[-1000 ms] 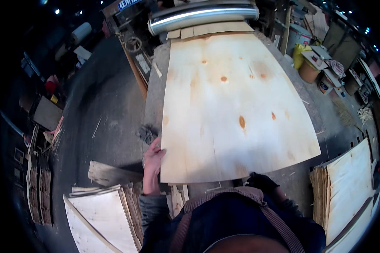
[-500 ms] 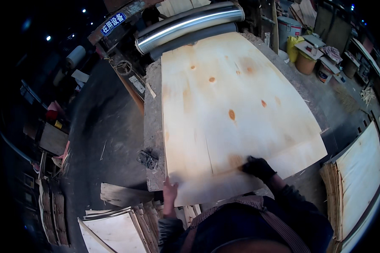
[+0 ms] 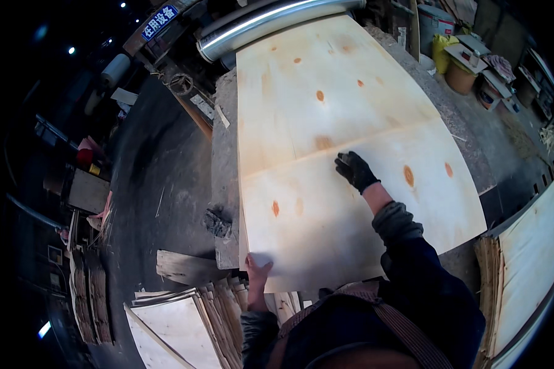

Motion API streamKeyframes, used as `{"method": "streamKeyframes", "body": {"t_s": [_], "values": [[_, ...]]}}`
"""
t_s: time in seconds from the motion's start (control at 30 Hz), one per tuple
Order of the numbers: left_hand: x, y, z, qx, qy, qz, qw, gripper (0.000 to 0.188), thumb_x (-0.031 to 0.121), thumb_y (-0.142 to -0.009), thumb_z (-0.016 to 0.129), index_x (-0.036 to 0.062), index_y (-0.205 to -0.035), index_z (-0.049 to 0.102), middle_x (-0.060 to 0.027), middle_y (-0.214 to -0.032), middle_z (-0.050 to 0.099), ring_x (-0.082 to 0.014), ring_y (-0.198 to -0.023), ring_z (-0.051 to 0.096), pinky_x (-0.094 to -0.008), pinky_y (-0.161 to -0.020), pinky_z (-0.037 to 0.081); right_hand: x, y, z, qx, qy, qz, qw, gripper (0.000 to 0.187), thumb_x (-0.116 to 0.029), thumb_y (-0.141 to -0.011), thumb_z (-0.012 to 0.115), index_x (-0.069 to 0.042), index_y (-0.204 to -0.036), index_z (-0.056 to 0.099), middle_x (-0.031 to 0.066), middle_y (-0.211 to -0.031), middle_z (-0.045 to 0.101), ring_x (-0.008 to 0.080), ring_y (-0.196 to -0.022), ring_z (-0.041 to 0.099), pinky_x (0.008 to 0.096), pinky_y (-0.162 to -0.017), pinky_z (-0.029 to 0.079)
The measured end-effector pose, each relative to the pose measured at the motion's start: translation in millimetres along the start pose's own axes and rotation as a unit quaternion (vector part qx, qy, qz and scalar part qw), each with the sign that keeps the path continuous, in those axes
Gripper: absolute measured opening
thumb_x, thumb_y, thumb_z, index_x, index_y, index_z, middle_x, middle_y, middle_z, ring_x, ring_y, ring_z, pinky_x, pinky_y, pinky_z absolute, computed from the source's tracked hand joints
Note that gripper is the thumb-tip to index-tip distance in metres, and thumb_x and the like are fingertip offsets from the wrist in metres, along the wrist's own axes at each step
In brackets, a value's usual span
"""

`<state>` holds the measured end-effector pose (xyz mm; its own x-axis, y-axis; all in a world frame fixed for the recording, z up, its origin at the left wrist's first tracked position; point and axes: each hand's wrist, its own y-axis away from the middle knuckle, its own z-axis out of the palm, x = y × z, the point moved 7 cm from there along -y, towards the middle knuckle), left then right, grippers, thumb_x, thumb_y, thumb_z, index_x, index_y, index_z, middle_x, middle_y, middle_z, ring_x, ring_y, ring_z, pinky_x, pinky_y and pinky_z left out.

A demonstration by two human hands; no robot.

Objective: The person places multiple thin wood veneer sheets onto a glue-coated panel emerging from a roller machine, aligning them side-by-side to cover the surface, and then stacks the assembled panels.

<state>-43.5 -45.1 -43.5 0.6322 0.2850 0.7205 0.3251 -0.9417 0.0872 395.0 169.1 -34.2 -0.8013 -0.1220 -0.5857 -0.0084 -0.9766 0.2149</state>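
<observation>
Far L: stack of dark-edged boards (image 3: 91, 298) on end, on floor (image 3: 160, 160); white roll (image 3: 115, 69) farther back. Lower L: pile of pale veneer (image 3: 172, 329), narrow strip lying diag. across its face; loose plank (image 3: 188, 265) just behind. Upper L: blue sign (image 3: 160, 23) on machine frame, handwheel (image 3: 181, 84) below it. Dark crumpled item (image 3: 216, 221) on L margin of grey table (image 3: 225, 154); exact kind can't be told. L hand (image 3: 258, 269), bare, at near L corner of near wood sheet (image 3: 326, 227), fingers part bent, thumb apart over top face; can't tell if fingers grip underside. Both sheets lie on table, near one running out past its near end, far wood sheet (image 3: 283, 117) reaching bright metal roller (image 3: 283, 24) at back. Boundary btwn sheets slants across; overlap or butt jt. can't be told. Brown knots on both. R hand (image 3: 355, 170), dark glove, on near sheet just this side of boundary; fingers loosely curled, nothing seen in grasp. Upper R: yellow bag (image 3: 441, 54), brown tub (image 3: 460, 77) w/ board on top. Far R: second veneer pile (image 3: 526, 264), leaning.
</observation>
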Motion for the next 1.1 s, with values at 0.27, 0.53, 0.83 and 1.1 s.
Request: {"method": "streamKeyframes", "body": {"t_s": [0.27,0.53,0.83,1.1], "values": [[55,9,-38,-0.104,0.329,-0.097,0.934,0.054,-0.011,-0.072,0.051,-0.0018,-0.124,0.039,-0.0100,-0.106,0.057,-0.0183,-0.092,0.056,-0.0290,-0.078,0.047,83,212,-6,-0.122,-0.006,0.256,0.959,0.033,-0.014,-0.086,0.051,-0.004,-0.117,0.048,0.0191,-0.113,0.053,0.0330,-0.104,0.052,0.0467,-0.090,0.042],[145,24,-85,-0.202,0.412,0.010,0.889,0.057,-0.016,-0.072,0.042,-0.0005,-0.127,0.037,-0.0152,-0.107,0.058,-0.0195,-0.093,0.058,-0.0292,-0.080,0.047,110,325,-75,-0.062,0.028,0.313,0.947,0.035,-0.023,-0.087,0.051,-0.001,-0.114,0.049,0.0216,-0.110,0.054,0.0341,-0.101,0.054,0.0453,-0.089,0.042],[190,32,-139,-0.148,0.488,0.050,0.859,0.059,-0.018,-0.072,0.042,0.0012,-0.128,0.037,-0.0178,-0.105,0.059,-0.0225,-0.092,0.059,-0.0318,-0.079,0.049,16,358,-15,0.032,0.055,0.161,0.985,0.040,-0.031,-0.083,0.056,0.004,-0.102,0.053,0.0171,-0.090,0.061,0.0302,-0.086,0.060,0.0402,-0.080,0.047],[55,-19,-67,-0.093,0.227,-0.042,0.968,0.058,-0.002,-0.075,0.055,0.0019,-0.129,0.033,-0.0153,-0.102,0.060,-0.0200,-0.089,0.059,-0.0283,-0.077,0.048,15,280,-32,0.036,0.089,0.121,0.988,0.027,-0.023,-0.087,0.053,0.000,-0.101,0.051,0.0146,-0.086,0.061,0.0317,-0.078,0.061,0.0446,-0.075,0.050]]}}
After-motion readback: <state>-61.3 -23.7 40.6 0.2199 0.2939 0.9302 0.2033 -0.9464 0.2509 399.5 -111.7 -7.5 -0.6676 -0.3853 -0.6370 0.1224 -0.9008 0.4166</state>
